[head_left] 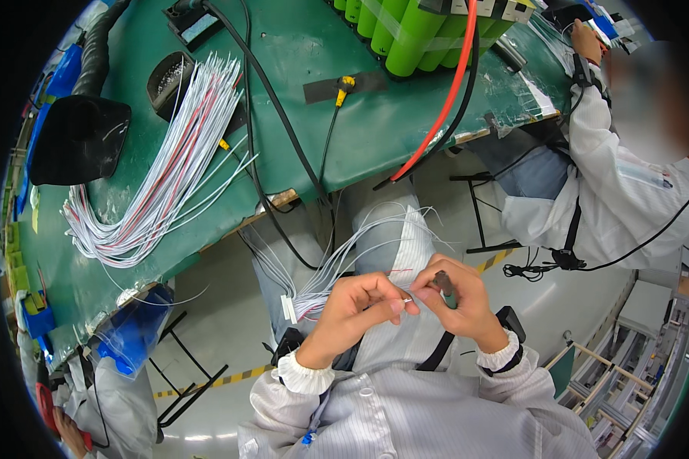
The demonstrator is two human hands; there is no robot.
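- L hand [360, 310]: thumb + index pinched on a small, slim white piece [406, 301], prob. a wire end or terminal; too tiny to be sure. Held at the tips, prob. b/c it's so small & needs fine control.
- R hand [461, 300]: curled round a short tool w/ green handle and dark grey upper part [447, 293]; thumb & index brought in beside the piece. Tool tucked in the grip prob. so those fingertips can help w/o putting it down.
- Piece sits b/w the two hands, over the lap; long axis approx. L-R, R end tipped slightly far. Which end is the front: can't tell.
- Tool's long axis approx. near-far, dark part at the far end, leaning a bit L.
- Loose bunch of thin white wires [352, 256]: over the lap, curving from far R to near L, where a flat white rectangular connector [288, 309] lies just L of L hand, long axis approx. near-far. Lap prob. used to keep wires close.
- Big bundle of white wires w/ a few red [180, 145]: on the green-topped table [298, 46], far L, prob. parked there as stock; bent, running far to near-L.
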